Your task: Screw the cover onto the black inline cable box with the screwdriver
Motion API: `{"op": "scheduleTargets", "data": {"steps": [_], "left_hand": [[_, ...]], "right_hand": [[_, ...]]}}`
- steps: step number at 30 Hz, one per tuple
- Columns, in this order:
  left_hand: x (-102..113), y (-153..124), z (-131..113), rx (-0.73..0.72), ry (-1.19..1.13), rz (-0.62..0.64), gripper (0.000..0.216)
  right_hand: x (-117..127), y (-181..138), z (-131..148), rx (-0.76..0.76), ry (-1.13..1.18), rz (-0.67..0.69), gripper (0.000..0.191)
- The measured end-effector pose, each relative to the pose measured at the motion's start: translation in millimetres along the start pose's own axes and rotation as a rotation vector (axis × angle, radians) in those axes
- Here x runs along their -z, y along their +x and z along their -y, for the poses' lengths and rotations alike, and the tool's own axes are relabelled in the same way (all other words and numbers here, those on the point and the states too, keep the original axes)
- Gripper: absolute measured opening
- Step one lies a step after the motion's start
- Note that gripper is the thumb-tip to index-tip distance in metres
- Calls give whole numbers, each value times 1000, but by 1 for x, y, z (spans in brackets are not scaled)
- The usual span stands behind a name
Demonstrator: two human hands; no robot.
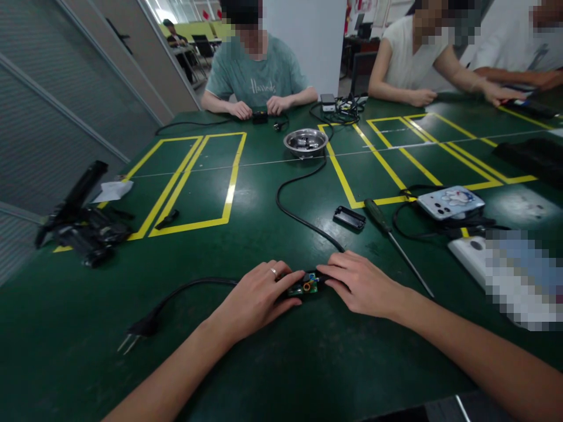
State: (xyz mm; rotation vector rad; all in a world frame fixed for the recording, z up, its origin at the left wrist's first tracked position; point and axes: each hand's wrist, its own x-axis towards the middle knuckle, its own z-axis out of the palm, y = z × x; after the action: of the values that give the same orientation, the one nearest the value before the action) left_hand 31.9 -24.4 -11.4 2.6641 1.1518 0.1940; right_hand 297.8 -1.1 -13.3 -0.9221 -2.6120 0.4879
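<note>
Between my hands, on the green table, lies a small circuit board (pixel 307 286) with a copper coil, set in a black housing partly hidden by my fingers. My left hand (pixel 264 293) grips its left end, thumb at the near side and fingers over the top. My right hand (pixel 356 281) pinches the black cable at the right end of the board. A black cord leaves leftward to a plug (pixel 139 331) with bare metal prongs. Beyond my right hand lie an open black plastic cover (pixel 349 218) and a long screwdriver (pixel 398 249) with a dark handle.
A metal bowl (pixel 305 142) with small parts stands farther back, the black cable running beside it. Phones (pixel 451 202) lie at the right, and black gear (pixel 83 223) at the left. Yellow tape marks the table. Across it, a person in a green shirt (pixel 259 73) handles a black part.
</note>
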Motion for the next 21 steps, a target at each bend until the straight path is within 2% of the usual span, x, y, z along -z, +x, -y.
{"op": "scheduleTargets", "data": {"steps": [5, 11, 15, 17, 21], "left_hand": [[0, -1, 3, -1, -9, -6, 44], [-5, 0, 2, 15, -68, -13, 41], [6, -2, 5, 40, -133, 23, 50], [14, -5, 9, 112, -191, 26, 50], [22, -8, 15, 204, -316, 63, 12]], "right_hand": [[1, -2, -3, -57, 58, 19, 15], [-3, -1, -1, -14, 53, 19, 18], [-2, -1, -1, -59, 81, 8, 18], [-2, -1, -3, -86, 107, 0, 19], [-5, -3, -7, -81, 166, -9, 18]]}}
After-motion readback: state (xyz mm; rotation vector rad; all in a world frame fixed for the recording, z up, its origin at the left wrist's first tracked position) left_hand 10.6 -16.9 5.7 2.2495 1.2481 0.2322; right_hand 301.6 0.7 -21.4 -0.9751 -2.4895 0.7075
